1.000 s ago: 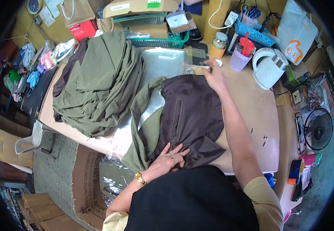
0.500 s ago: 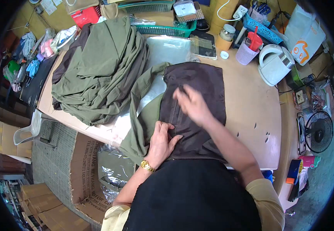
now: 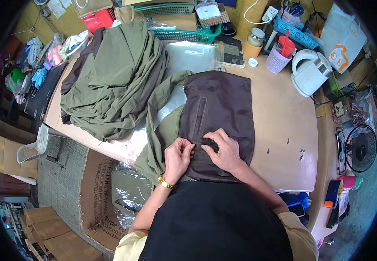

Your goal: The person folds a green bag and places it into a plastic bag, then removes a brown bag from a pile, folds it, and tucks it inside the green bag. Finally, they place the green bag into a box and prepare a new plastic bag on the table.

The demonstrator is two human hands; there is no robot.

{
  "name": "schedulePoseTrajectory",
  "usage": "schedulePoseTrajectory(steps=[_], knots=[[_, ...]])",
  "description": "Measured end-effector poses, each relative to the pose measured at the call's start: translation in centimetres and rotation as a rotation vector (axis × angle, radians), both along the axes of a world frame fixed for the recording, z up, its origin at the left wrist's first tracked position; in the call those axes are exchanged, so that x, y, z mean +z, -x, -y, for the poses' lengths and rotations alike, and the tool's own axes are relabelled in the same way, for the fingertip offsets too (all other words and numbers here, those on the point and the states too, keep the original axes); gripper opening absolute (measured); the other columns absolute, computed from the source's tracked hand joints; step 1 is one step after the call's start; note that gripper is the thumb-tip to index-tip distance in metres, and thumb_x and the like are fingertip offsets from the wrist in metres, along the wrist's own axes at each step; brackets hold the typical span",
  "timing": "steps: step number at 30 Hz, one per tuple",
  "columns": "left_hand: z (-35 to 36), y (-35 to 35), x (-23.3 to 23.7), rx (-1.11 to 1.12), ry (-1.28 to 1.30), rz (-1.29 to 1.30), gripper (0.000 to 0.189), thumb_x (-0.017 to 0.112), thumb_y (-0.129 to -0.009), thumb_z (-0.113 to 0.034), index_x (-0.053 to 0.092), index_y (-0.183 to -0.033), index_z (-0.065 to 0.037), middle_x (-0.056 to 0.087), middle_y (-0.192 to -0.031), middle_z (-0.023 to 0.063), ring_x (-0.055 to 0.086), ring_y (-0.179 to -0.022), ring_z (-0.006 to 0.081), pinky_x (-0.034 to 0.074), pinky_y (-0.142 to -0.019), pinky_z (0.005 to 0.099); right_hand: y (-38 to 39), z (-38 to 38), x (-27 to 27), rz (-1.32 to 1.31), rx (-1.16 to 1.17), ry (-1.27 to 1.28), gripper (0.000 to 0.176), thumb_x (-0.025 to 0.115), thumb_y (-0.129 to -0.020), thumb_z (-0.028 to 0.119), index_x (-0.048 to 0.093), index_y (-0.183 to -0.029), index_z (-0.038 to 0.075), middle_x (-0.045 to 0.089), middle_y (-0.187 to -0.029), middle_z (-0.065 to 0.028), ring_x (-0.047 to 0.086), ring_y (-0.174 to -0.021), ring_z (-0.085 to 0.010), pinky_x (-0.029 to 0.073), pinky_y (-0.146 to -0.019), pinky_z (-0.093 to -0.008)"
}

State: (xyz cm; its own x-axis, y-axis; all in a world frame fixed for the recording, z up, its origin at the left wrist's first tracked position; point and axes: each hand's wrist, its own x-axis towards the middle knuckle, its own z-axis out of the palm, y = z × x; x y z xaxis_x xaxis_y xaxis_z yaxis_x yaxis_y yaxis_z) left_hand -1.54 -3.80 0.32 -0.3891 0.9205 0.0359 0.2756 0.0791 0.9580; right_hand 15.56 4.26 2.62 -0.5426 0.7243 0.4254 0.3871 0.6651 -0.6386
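Observation:
A garment with a dark brown lining and an olive green outer side lies on the table before me. A narrow stitched pocket opening runs down the lining. At the lower end of that opening, my left hand, with a gold watch at its wrist, pinches the brown fabric between thumb and fingers. Close beside it on the right, my right hand is curled round a small black object, whose kind I cannot make out. The two thumbs nearly meet.
A heap of olive garments fills the table's left side. Behind are clear plastic sheets and a green basket. A white kettle and a lilac cup stand back right. An open cardboard box sits below left.
My right hand has come down from the upper part of the pocket opening to beside my left hand, uncovering the opening. My left hand stays near its lower end, fingers now pinched together.

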Motion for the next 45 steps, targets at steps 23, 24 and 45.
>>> schedulePoseTrajectory(steps=[23, 24, 45], knots=[[7.2, 8.4, 7.8, 0.376, -0.348, -0.101, 0.019, 0.068, -0.094, -0.019, 0.057, -0.09, -0.004, 0.058, -0.081, 0.0043, 0.054, -0.07, 0.014, 0.043, -0.063, 0.0274, -2.7, -13.0, 1.1, -0.223, -0.355, 0.062, 0.032, 0.071, -0.086, 0.007, 0.065, -0.116, 0.002, 0.062, -0.105, -0.0155, 0.065, -0.097, -0.0285, 0.052, -0.084, -0.0355], [6.5, 8.7, 8.9, 0.395, -0.376, -0.457, 0.042, 0.073, -0.089, -0.016, 0.053, -0.123, -0.001, 0.059, -0.115, 0.0116, 0.057, -0.104, 0.0196, 0.043, -0.091, 0.0321, -2.8, -16.1, 1.0, -0.144, -0.412, 0.102, 0.034, 0.071, -0.087, 0.013, 0.065, -0.119, 0.003, 0.062, -0.107, -0.0171, 0.065, -0.1, -0.0307, 0.051, -0.088, -0.0367], [-3.8, -4.9, 4.4, -0.385, 0.139, 0.215, 0.031, 0.071, -0.084, -0.002, 0.059, -0.112, 0.005, 0.057, -0.117, 0.0103, 0.063, -0.107, 0.0192, 0.055, -0.084, 0.0309, -3.6, -3.7, 1.3, -0.315, -0.067, 0.669, 0.039, 0.059, -0.099, 0.038, 0.058, -0.095, -0.001, 0.061, -0.082, -0.0133, 0.058, -0.076, -0.0197, 0.047, -0.073, -0.0357]])
